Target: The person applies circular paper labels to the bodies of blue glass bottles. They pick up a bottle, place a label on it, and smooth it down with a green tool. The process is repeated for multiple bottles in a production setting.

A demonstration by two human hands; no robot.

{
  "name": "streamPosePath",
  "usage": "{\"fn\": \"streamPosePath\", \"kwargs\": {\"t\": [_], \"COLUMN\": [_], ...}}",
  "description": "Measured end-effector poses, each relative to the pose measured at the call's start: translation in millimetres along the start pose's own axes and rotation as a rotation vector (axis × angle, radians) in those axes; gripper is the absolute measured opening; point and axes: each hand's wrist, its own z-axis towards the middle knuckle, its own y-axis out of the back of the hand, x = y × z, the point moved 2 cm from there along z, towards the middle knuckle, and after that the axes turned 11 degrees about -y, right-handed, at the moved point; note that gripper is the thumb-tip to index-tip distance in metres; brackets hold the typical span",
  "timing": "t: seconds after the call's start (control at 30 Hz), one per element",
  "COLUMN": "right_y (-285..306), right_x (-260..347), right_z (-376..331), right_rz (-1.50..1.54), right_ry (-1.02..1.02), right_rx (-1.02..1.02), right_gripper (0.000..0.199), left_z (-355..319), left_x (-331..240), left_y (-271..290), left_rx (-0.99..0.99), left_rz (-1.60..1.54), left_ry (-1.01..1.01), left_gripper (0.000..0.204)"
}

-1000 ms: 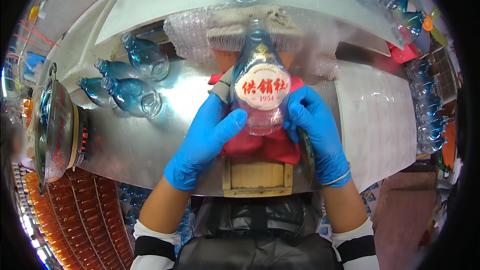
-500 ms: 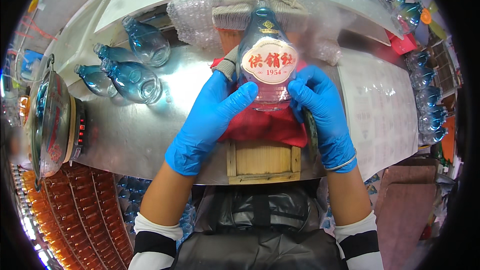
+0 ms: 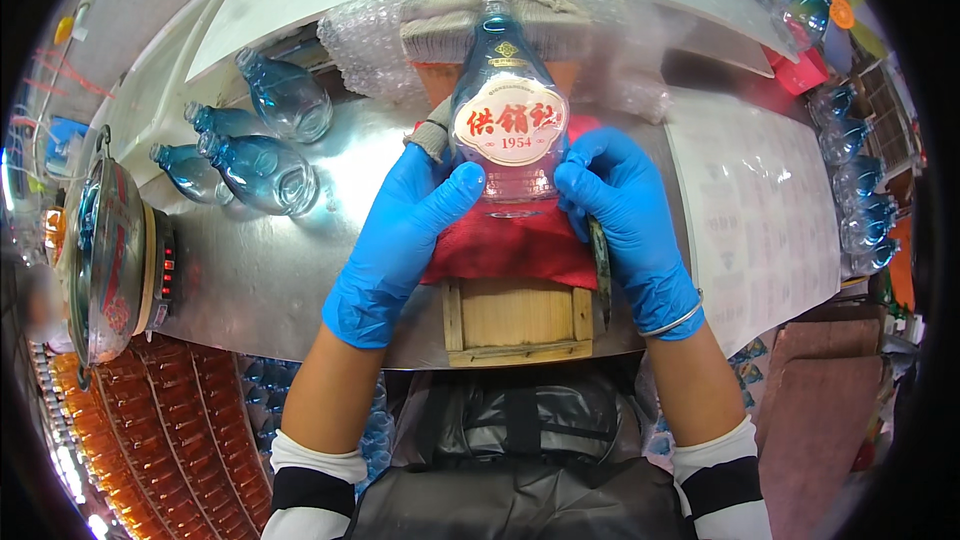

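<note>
Two thin blue gloves cover the hands I follow over my head camera, and one teal-tinted bottle (image 3: 500,70) lies between them. It rests on a red cloth (image 3: 508,252) laid over a wooden frame (image 3: 517,315), its neck pointing away toward a folded knit cloth (image 3: 560,35). Its cream label (image 3: 512,120) with red characters faces up at me.

On the left hand (image 3: 400,230), I see the thumb over the bottle's lower left edge, just below the label. The index finger, tipped with a grey knit sleeve (image 3: 430,137), runs along the bottle's left side; with thumb and finger I hold the bottle there, the remaining fingers hidden from me.

On the right hand (image 3: 625,215), thumb and index finger curl close together at the lower right edge, right beside the label's end. I cannot tell whether they pinch anything. A slim dark-green object (image 3: 602,265) hangs below that hand.

Four blue bottles (image 3: 265,175) lie farther left on the metal tabletop (image 3: 300,285), well apart from my fingers.
</note>
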Motion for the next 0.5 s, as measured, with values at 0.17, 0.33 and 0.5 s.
{"fn": "streamPosePath", "kwargs": {"t": [0.17, 0.33, 0.5], "right_y": [0, 15, 19], "right_x": [-4, -2, -4], "right_z": [0, 1, -24], "right_rz": [-0.027, 0.165, 0.430], "right_ry": [0.092, -0.155, 0.003], "right_rx": [-0.004, -0.107, -0.383], "right_gripper": [0.016, 0.024, 0.035], "left_z": [0, 1, 0], "left_x": [0, 1, -6], "left_y": [-2, -3, -10], "left_rx": [-0.015, -0.007, -0.016], "left_rz": [0.021, 0.073, 0.149], "left_ry": [0.012, 0.011, 0.020], "left_gripper": [0.068, 0.068, 0.070]}}
